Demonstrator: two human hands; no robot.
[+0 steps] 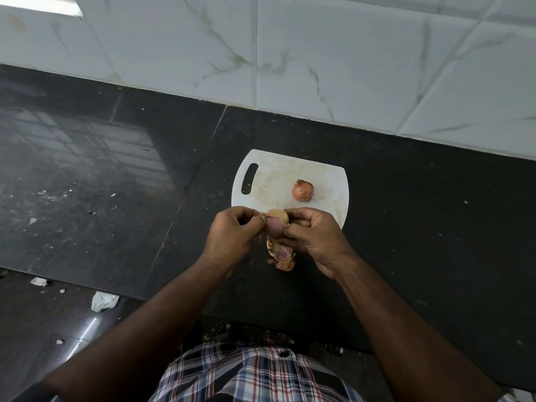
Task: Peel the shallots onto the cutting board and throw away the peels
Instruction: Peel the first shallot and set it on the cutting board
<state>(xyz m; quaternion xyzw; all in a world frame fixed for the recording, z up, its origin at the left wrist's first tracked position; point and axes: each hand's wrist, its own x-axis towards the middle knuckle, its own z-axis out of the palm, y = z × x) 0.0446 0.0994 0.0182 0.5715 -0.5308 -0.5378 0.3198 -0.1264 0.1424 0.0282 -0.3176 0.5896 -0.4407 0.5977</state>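
While both hands work over the near edge of the cutting board (269, 181), the right hand (316, 236) grips the half-peeled shallot (277, 224) and the left hand (235, 230) pinches its loose skin. A second, unpeeled shallot (302, 190) lies on the board; peels (281, 256) hang below the hands. Judged next: strip the remaining skin and set the bulb down.

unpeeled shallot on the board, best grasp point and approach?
Pinch the unpeeled shallot across its round middle, coming from above. It lies alone on the cutting board, clear on every side, with its thin root tail at the near right giving little to hold. Both hands are busy with the other shallot.
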